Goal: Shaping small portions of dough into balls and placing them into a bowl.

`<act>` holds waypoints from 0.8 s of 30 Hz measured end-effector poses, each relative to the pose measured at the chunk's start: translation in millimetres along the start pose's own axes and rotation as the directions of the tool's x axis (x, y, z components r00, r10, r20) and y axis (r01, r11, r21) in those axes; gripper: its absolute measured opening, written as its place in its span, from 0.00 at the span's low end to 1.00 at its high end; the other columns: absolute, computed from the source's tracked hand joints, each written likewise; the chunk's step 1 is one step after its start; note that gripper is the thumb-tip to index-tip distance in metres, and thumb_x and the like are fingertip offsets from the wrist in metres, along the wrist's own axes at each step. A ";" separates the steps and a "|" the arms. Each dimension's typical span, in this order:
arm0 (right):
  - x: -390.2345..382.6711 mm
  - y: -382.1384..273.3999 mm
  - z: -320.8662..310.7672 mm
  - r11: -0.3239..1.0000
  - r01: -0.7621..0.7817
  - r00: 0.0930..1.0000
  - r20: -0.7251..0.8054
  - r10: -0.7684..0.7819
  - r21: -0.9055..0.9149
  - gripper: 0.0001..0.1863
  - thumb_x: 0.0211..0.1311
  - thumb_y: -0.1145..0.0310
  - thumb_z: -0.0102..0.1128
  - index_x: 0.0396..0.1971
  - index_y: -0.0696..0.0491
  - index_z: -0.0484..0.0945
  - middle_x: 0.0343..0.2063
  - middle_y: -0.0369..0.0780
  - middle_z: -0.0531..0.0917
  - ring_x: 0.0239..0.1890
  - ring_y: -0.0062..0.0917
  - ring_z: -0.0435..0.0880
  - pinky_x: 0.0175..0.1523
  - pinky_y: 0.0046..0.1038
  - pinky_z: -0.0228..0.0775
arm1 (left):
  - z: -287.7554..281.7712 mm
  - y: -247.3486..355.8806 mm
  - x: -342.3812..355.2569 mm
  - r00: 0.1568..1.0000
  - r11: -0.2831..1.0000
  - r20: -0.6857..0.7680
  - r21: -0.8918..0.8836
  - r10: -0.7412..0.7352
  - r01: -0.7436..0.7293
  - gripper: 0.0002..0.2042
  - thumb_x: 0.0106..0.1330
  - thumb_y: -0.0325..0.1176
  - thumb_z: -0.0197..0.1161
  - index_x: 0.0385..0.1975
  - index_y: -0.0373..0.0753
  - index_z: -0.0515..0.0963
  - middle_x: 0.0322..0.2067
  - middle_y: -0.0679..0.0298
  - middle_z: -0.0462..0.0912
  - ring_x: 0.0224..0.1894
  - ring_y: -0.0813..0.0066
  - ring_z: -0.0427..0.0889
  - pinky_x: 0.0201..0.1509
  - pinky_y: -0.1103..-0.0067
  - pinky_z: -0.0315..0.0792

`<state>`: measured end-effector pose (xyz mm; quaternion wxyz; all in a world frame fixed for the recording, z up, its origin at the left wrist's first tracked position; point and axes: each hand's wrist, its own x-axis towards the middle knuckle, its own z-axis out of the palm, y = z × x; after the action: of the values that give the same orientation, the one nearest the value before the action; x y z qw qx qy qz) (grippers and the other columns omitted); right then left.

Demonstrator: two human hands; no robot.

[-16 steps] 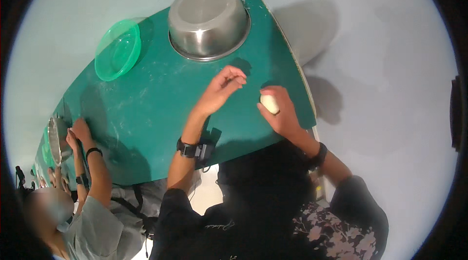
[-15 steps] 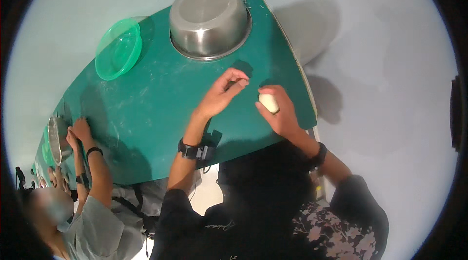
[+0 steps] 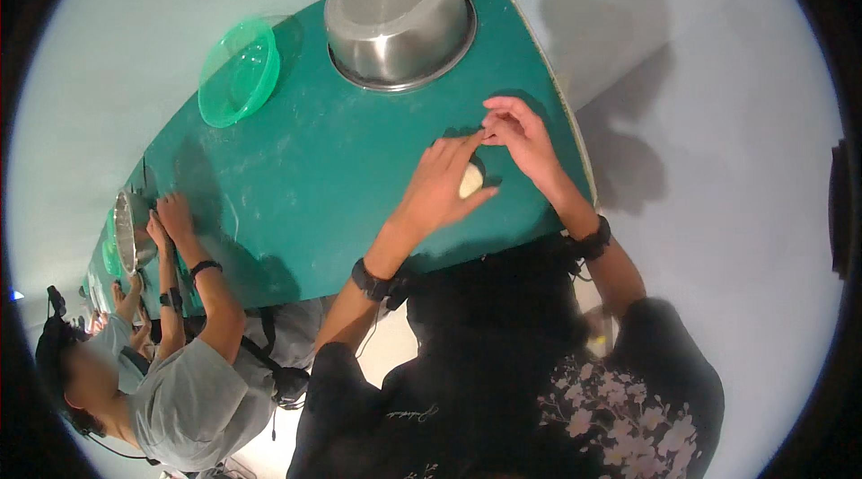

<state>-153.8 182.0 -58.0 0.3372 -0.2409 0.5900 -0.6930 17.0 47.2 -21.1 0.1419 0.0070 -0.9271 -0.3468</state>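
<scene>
A pale, smooth lump that looks like dough (image 3: 471,180) sits at the green table's near right part. My left hand (image 3: 435,184) is over it, fingers stretched forward and thumb spread to the right. The lump shows between index finger and thumb, partly covered by the hand. I cannot tell whether it rests on the table. My right hand (image 3: 530,145) is just beyond, to the right, its fingertips closed together against the tip of my left index finger. Anything small pinched there is hidden.
An upturned steel basin (image 3: 400,26) stands at the far end of the green table (image 3: 323,174), which has whitish smears. A green plastic bowl (image 3: 238,75) is at the left edge. A co-worker (image 3: 193,389) on the left handles a metal bowl (image 3: 135,232).
The lump has passed from my right hand to under my left hand. My left hand has moved right, and my right hand has moved forward to touch its fingertip. The view has shifted slightly.
</scene>
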 end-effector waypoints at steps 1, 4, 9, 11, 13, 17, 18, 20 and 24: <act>7.0 -13.4 3.3 0.997 -0.073 0.997 -0.021 0.073 0.016 0.15 0.80 0.75 0.60 0.62 0.58 0.79 0.46 0.36 0.85 0.49 0.21 0.87 0.58 0.28 0.82 | -4.2 2.2 -6.1 0.999 0.999 0.044 0.043 0.022 -0.024 0.38 0.65 0.42 0.81 0.72 0.34 0.74 0.65 0.48 0.80 0.64 0.44 0.78 0.72 0.56 0.71; 44.6 -36.7 11.6 0.981 -0.079 0.997 -0.002 0.081 0.175 0.16 0.83 0.66 0.60 0.62 0.56 0.81 0.45 0.36 0.86 0.48 0.22 0.86 0.58 0.29 0.79 | -16.7 11.7 -25.8 0.994 0.985 0.068 0.147 0.086 -0.095 0.33 0.64 0.41 0.82 0.66 0.37 0.77 0.62 0.50 0.81 0.62 0.46 0.79 0.66 0.57 0.75; 108.3 -10.8 -8.0 0.839 -0.016 0.999 -0.017 0.030 0.544 0.16 0.82 0.64 0.61 0.60 0.56 0.83 0.44 0.37 0.87 0.45 0.23 0.84 0.58 0.31 0.77 | 11.1 3.7 -40.8 0.994 0.983 -0.062 0.171 0.084 -0.073 0.26 0.65 0.38 0.82 0.59 0.39 0.80 0.56 0.52 0.81 0.51 0.50 0.85 0.52 0.61 0.81; 114.2 1.4 -8.7 0.788 0.017 0.998 -0.055 0.022 0.615 0.15 0.83 0.66 0.59 0.60 0.57 0.82 0.44 0.38 0.87 0.46 0.23 0.84 0.58 0.30 0.77 | 16.0 0.7 -35.3 0.986 0.982 -0.136 0.179 0.092 -0.067 0.24 0.66 0.38 0.82 0.58 0.40 0.80 0.54 0.53 0.82 0.47 0.51 0.86 0.48 0.62 0.82; 111.7 1.6 -11.5 0.748 0.029 0.999 -0.039 -0.004 0.663 0.15 0.83 0.68 0.58 0.60 0.58 0.82 0.44 0.39 0.86 0.46 0.24 0.84 0.57 0.29 0.77 | 14.1 3.2 -30.4 0.959 0.993 -0.258 -0.010 -0.119 0.120 0.20 0.68 0.32 0.79 0.58 0.40 0.81 0.50 0.54 0.83 0.44 0.54 0.87 0.47 0.66 0.82; 113.1 3.2 -7.5 0.793 -0.007 0.998 -0.049 0.046 0.610 0.14 0.83 0.68 0.57 0.60 0.58 0.82 0.43 0.39 0.86 0.45 0.24 0.84 0.57 0.29 0.78 | 3.1 11.2 -30.7 0.925 0.976 -0.311 -0.077 -0.217 0.203 0.17 0.70 0.27 0.73 0.58 0.41 0.83 0.50 0.55 0.85 0.48 0.54 0.87 0.51 0.66 0.82; 113.9 3.2 -2.8 0.804 0.011 1.000 -0.029 0.007 0.594 0.15 0.83 0.68 0.58 0.60 0.58 0.82 0.43 0.39 0.86 0.45 0.24 0.84 0.57 0.29 0.78 | -5.0 8.2 -40.9 0.954 0.987 -0.264 0.039 -0.143 0.159 0.16 0.70 0.26 0.71 0.57 0.39 0.83 0.52 0.55 0.86 0.50 0.52 0.87 0.54 0.63 0.82; 110.2 0.5 4.2 0.820 0.032 0.999 -0.010 -0.032 0.572 0.14 0.83 0.68 0.58 0.59 0.58 0.83 0.42 0.39 0.87 0.45 0.23 0.84 0.56 0.29 0.78 | -10.9 8.5 -55.1 0.977 0.984 -0.188 0.120 -0.104 0.128 0.16 0.70 0.30 0.70 0.56 0.38 0.85 0.58 0.56 0.87 0.56 0.50 0.86 0.62 0.59 0.80; 107.6 0.2 -2.0 0.876 0.042 0.999 -0.046 -0.022 0.480 0.13 0.82 0.69 0.58 0.57 0.58 0.84 0.42 0.39 0.88 0.44 0.22 0.85 0.55 0.28 0.79 | -0.6 32.3 -36.8 0.987 0.975 -0.107 0.173 -0.120 0.138 0.18 0.71 0.32 0.71 0.59 0.37 0.84 0.63 0.56 0.85 0.64 0.49 0.84 0.68 0.58 0.77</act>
<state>-225.8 102.4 -65.5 0.3633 -0.1457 0.4021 -0.8277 55.2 75.5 -9.4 0.1623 0.0966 -0.9443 -0.2694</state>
